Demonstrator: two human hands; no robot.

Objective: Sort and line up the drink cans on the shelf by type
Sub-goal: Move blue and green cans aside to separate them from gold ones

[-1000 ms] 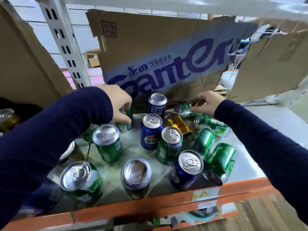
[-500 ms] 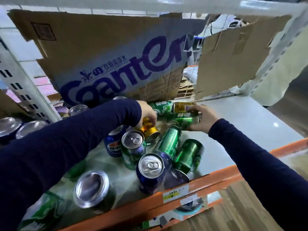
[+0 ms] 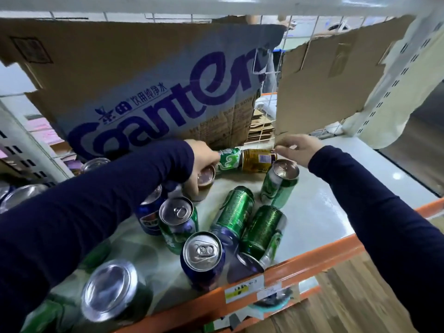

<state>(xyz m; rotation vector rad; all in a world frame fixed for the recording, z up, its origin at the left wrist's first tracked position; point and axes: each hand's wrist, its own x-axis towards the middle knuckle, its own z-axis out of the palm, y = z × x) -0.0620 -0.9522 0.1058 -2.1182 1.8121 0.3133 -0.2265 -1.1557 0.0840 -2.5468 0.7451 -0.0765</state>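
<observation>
Shelf (image 3: 319, 207) with cardboard sheet (image 3: 120, 75) at back.
Upright cans (image 3: 203, 251) stand left and front; toppled cans (image 3: 236, 210) lie right of them.

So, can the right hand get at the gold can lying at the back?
Probably yes: the right hand is at the right end of the gold can, nothing between them. The upright green can stands close in front, but beside the path.

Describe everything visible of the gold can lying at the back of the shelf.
The gold can looks like shiny metal, with a white printed label on its side and a dark band at its right end. It lies on its side at the back of the shelf, end to end with a lying green can. The right hand has fingertips at its right end; contact unclear.
</observation>
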